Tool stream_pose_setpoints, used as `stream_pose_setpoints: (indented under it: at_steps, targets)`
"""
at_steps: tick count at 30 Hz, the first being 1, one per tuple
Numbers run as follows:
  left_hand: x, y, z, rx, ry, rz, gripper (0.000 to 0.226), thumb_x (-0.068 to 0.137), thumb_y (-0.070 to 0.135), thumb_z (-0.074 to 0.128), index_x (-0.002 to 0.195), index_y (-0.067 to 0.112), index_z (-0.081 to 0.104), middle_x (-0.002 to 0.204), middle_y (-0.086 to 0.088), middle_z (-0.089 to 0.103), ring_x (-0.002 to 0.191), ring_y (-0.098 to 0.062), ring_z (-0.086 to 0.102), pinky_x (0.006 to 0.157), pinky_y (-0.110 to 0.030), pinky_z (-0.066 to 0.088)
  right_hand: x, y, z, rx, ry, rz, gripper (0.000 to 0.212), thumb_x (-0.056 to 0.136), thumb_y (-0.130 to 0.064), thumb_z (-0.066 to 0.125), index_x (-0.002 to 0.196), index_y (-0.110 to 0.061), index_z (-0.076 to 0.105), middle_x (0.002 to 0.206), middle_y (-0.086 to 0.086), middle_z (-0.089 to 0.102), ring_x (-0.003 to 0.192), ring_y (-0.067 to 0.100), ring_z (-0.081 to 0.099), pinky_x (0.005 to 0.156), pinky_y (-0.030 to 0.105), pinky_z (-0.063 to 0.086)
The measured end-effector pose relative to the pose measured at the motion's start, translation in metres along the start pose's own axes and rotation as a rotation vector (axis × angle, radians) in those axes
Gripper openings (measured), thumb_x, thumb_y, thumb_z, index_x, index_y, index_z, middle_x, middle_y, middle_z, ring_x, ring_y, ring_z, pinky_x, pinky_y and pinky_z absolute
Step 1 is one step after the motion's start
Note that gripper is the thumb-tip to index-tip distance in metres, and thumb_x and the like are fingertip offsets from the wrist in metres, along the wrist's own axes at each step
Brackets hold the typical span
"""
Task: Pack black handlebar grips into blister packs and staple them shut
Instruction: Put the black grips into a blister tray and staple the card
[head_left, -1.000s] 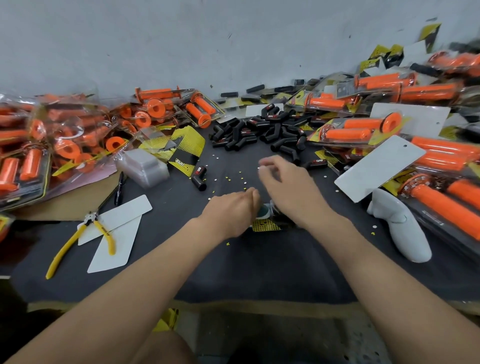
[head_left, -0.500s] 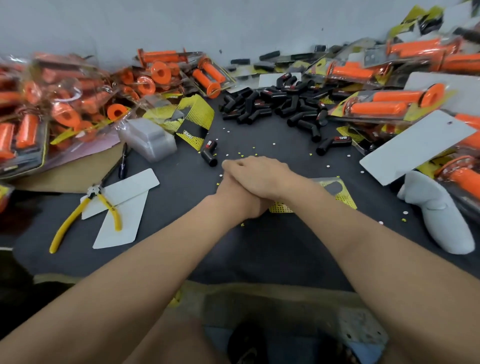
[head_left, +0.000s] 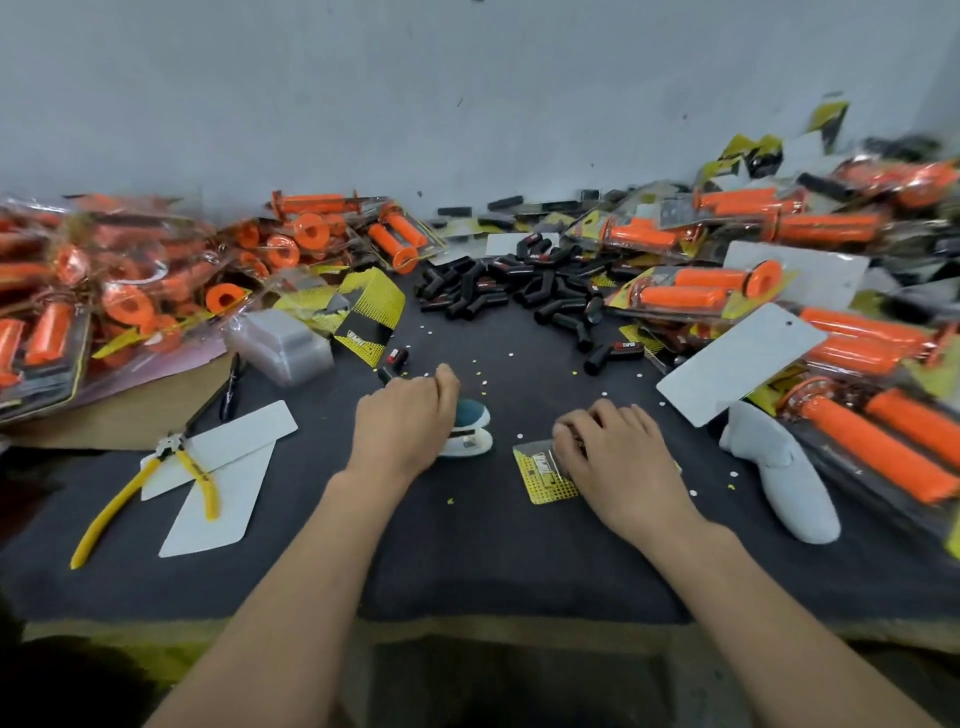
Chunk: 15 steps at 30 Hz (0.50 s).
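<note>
Even soft light, no hard shadows; wide-angle bending at edges; right-side piles motion-blurred, centre sharp.

The left hand (head_left: 405, 423) curls over the teal and white stapler (head_left: 472, 414) so only its front end shows. The right hand (head_left: 610, 460) covers most of the clear blister pack on a yellow printed card (head_left: 543, 478), hiding its contents, and the card's print is too small to read. The left heap of packed orange grips (head_left: 52, 322) and the right heap of orange grip packs (head_left: 883, 431) are blurred and cut off by the picture's edges.
</note>
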<state>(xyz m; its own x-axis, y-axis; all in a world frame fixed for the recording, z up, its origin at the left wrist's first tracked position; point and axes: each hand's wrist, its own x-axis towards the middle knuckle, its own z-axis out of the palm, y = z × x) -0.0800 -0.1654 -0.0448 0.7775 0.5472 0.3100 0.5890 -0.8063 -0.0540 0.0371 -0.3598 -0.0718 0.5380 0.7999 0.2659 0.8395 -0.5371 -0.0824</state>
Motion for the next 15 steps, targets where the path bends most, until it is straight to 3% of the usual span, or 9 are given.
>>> stream_pose_setpoints:
  at_steps: [2, 6, 10, 15]
  targets:
    - [-0.001, -0.007, -0.005, -0.030, 0.068, -0.053, 0.025, 0.103, 0.019, 0.035, 0.121, 0.015, 0.052, 0.097, -0.009, 0.067, 0.087, -0.035, 0.060, 0.066, -0.037, 0.038, 0.002, 0.007, -0.002, -0.027, -0.026, 0.038, 0.065, 0.090, -0.032, -0.005, 0.128, -0.027, 0.047, 0.125, -0.007, 0.051, 0.115, 0.016, 0.045, 0.104, 0.032, 0.025]
    - [-0.009, 0.017, -0.010, -0.269, 0.303, 0.110, 0.015, 0.098, 0.013, 0.052, 0.086, 0.008, 0.061, 0.084, -0.008, 0.063, 0.080, -0.033, 0.057, 0.071, -0.044, 0.044, 0.001, 0.010, -0.005, -0.033, 0.082, 0.062, 0.030, 0.104, -0.033, 0.036, 0.120, -0.021, 0.058, 0.111, 0.001, 0.055, 0.104, 0.023, 0.052, 0.095, 0.036, 0.036]
    - [-0.017, 0.041, -0.020, -0.536, 0.357, 0.062, 0.016, 0.099, 0.021, 0.051, 0.091, 0.014, 0.063, 0.091, 0.004, 0.061, 0.087, -0.017, 0.050, 0.078, -0.029, 0.042, 0.010, 0.010, -0.011, 0.050, 0.359, 0.114, 0.046, 0.102, -0.044, 0.028, 0.098, -0.019, 0.066, 0.097, 0.003, 0.058, 0.090, 0.027, 0.056, 0.087, 0.040, 0.041]
    - [-0.025, 0.057, -0.035, -0.934, 0.039, -0.035, 0.010, 0.098, 0.039, 0.053, 0.097, 0.038, 0.063, 0.082, 0.023, 0.067, 0.081, 0.005, 0.061, 0.067, -0.007, 0.041, 0.014, 0.009, -0.022, 0.035, 0.637, 0.088, 0.037, 0.101, -0.039, 0.038, 0.095, -0.015, 0.067, 0.096, 0.007, 0.060, 0.086, 0.028, 0.057, 0.084, 0.040, 0.039]
